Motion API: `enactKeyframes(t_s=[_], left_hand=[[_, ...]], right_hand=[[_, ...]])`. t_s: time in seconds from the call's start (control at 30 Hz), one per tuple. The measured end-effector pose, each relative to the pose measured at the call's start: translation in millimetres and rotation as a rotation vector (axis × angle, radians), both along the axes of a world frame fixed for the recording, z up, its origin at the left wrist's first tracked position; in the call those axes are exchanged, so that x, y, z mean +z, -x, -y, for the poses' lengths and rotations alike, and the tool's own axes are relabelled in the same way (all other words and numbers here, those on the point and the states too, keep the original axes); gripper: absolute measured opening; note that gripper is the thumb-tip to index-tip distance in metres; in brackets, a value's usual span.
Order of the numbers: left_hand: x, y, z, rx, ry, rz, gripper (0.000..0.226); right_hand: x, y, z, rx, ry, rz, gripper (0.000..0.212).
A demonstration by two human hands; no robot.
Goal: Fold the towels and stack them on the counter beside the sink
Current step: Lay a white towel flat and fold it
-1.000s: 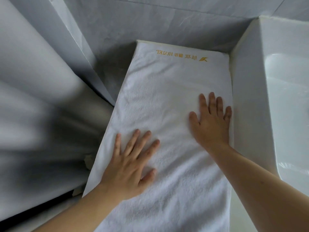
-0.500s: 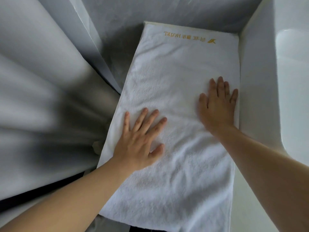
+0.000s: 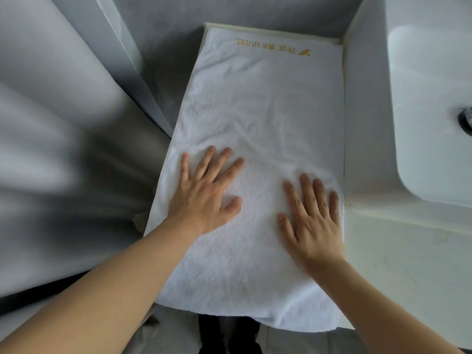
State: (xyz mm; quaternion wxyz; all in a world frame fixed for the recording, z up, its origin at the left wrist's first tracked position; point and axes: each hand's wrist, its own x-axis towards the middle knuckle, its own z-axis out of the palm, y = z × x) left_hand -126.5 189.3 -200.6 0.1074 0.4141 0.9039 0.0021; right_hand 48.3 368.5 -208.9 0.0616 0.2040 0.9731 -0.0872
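A white towel (image 3: pixel 258 103) with gold hotel lettering at its far end lies flat and lengthwise on the narrow counter beside the white sink (image 3: pixel 431 103). Its near end hangs slightly over the counter's front edge. My left hand (image 3: pixel 204 198) presses flat on the towel's left half with fingers spread. My right hand (image 3: pixel 314 215) presses flat on the right half, close to the sink's side wall. Neither hand grips the cloth.
The sink's tall side wall (image 3: pixel 365 111) borders the towel on the right; its drain (image 3: pixel 466 121) shows at the far right. A grey tiled wall (image 3: pixel 255 8) stands behind. A blurred pale curtain-like surface (image 3: pixel 51 149) fills the left. Floor shows below the counter edge.
Both hands have slid toward me along the towel, the right hand farther than the left. The view has tilted down, so the towel's near edge and the sink drain now show.
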Motion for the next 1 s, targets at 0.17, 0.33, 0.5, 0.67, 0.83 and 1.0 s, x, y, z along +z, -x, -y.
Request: enactKeyframes(t_s=[0.17,0.33,0.5,0.67,0.83,1.0], left_hand=[[0,1,0,0.003,0.003,0.005,0.077],[-3,0,0,-0.002,-0.015,-0.006,0.074],[-5,1,2,-0.010,-0.024,0.007,0.071],[3,-14,11,0.081,0.010,0.002,0.066],[-5,-49,60,0.291,-0.044,-0.007,0.067],[-8,-46,57,0.320,-0.106,-0.009,0.068]], right_hand=[[2,2,3,-0.005,-0.003,0.011,0.067],[0,2,3,-0.007,-0.011,-0.019,0.067],[1,-1,5,-0.048,-0.008,-0.072,0.067],[2,1,5,-0.056,-0.026,-0.088,0.070],[1,4,4,-0.063,-0.017,-0.107,0.071],[1,4,1,-0.052,-0.011,-0.080,0.076]])
